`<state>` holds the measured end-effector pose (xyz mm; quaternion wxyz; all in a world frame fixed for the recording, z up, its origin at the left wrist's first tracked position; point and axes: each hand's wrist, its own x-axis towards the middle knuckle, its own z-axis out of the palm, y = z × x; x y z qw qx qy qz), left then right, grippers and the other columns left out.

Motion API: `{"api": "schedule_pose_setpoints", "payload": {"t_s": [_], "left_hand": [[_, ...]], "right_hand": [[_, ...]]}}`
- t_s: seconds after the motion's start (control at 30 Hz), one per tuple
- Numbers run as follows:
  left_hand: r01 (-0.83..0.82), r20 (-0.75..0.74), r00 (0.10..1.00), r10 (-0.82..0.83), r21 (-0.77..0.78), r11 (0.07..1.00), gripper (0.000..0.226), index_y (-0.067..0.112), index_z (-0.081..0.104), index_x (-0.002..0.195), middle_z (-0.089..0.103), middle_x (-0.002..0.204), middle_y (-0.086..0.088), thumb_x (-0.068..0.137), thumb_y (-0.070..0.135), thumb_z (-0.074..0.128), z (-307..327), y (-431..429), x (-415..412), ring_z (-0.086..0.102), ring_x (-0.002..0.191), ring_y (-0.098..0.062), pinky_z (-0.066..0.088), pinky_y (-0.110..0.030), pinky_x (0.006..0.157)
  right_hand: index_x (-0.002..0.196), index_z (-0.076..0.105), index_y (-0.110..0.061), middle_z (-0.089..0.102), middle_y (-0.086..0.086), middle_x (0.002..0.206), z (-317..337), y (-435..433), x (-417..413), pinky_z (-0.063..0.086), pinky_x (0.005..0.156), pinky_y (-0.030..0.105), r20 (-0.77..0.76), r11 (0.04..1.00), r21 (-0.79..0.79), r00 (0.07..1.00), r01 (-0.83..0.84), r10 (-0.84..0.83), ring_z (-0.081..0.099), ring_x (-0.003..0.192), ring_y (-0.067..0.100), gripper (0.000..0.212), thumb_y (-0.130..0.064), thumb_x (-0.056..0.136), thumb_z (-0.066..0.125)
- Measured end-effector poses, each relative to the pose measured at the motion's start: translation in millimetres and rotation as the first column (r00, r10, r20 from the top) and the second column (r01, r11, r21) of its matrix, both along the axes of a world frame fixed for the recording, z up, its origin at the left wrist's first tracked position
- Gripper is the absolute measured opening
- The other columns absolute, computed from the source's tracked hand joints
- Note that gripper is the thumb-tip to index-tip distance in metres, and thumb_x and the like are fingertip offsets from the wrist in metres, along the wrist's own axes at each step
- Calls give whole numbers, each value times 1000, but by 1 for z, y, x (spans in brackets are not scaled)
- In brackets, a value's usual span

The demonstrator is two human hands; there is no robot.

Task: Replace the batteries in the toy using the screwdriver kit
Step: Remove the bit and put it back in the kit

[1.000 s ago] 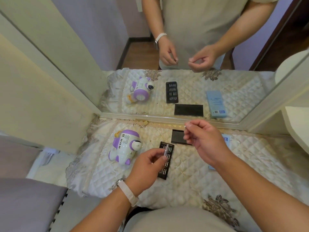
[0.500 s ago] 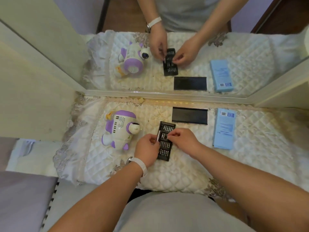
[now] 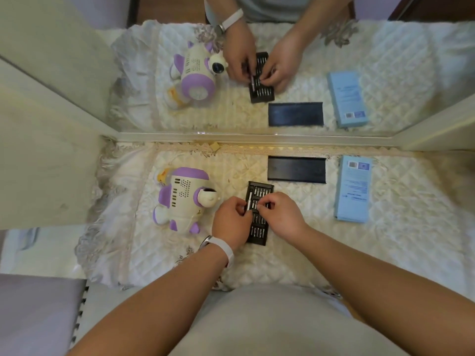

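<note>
Purple-and-cream plastic robot toy (image 3: 183,199) lies on its side on the white quilted cloth (image 3: 398,240) covering the worktop, left of the hands and untouched. Its speaker grille faces up, and no battery cover can be made out from here.

Both hands meet over the black plastic screwdriver-kit tray (image 3: 257,233), which lies open just right of the toy, so the rows of bits are within reach. The left hand (image 3: 231,223) has its grip pinched round the slim silver driver handle (image 3: 249,201), holding it low above the tray's left edge, probably to steady it while a bit is fitted. The right hand (image 3: 281,214) has thumb and forefinger drawn together at the handle's near end. Whether that grip holds a bit is too small to tell.

The tray's flat black lid (image 3: 297,168) and a pale blue cardboard box (image 3: 354,188) lie apart to the right, out of the hands' way. By my reading the driver is being readied and the toy is not yet opened.
</note>
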<state>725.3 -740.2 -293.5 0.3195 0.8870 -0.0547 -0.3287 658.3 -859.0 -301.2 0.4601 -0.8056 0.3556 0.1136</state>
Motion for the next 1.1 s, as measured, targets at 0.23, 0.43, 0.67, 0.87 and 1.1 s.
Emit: {"api": "schedule_pose_setpoints", "payload": {"t_s": [0.23, 0.43, 0.67, 0.87, 1.1], "left_hand": [[24, -13, 1000, -25, -40, 999, 12, 20, 61, 104, 61, 82, 11, 92, 19, 61, -6, 12, -2, 57, 72, -3, 44, -20, 65], [-1, -68, 998, -1, -33, 999, 10, 20, 63, 103, 61, 80, 12, 93, 18, 61, -10, 13, 2, 57, 71, -1, 40, -14, 61], [-27, -95, 995, 28, 6, 1000, 11, 22, 58, 88, 59, 74, 7, 90, 13, 63, -16, 6, 5, 57, 70, -13, 49, -28, 69], [-6, -124, 992, 4, -13, 1000, 5, 19, 56, 94, 60, 82, 3, 92, 16, 60, -9, 5, 3, 59, 77, -16, 49, -28, 70], [11, -197, 980, -30, -98, 995, 28, 20, 51, 106, 66, 96, 5, 86, 14, 70, 9, 2, -4, 63, 83, -9, 51, -27, 74]], "right_hand": [[98, 47, -20, 54, -2, 82, -5, 11, 2, 39, 55, 26, -39, 973, 35, 973, 230, -228, 54, 67, 12, 25, -23, 85, 68], [104, 40, -20, 64, 1, 98, -1, 1, 9, 44, 57, 27, -139, 974, 48, 967, 223, -215, 63, 81, 16, 42, -25, 81, 74], [103, 45, -12, 63, 5, 99, -2, -9, 20, 46, 68, 31, -218, 977, 92, 961, 193, -169, 63, 91, 22, 44, -19, 77, 80], [103, 45, -14, 63, 2, 98, 3, -7, 16, 44, 60, 28, -169, 978, 114, 973, 175, -155, 63, 86, 19, 40, -20, 80, 76], [109, 51, -16, 59, -6, 84, 20, -2, 0, 48, 70, 29, -36, 963, 208, 985, 171, -167, 58, 75, 9, 30, -22, 85, 67]]}}
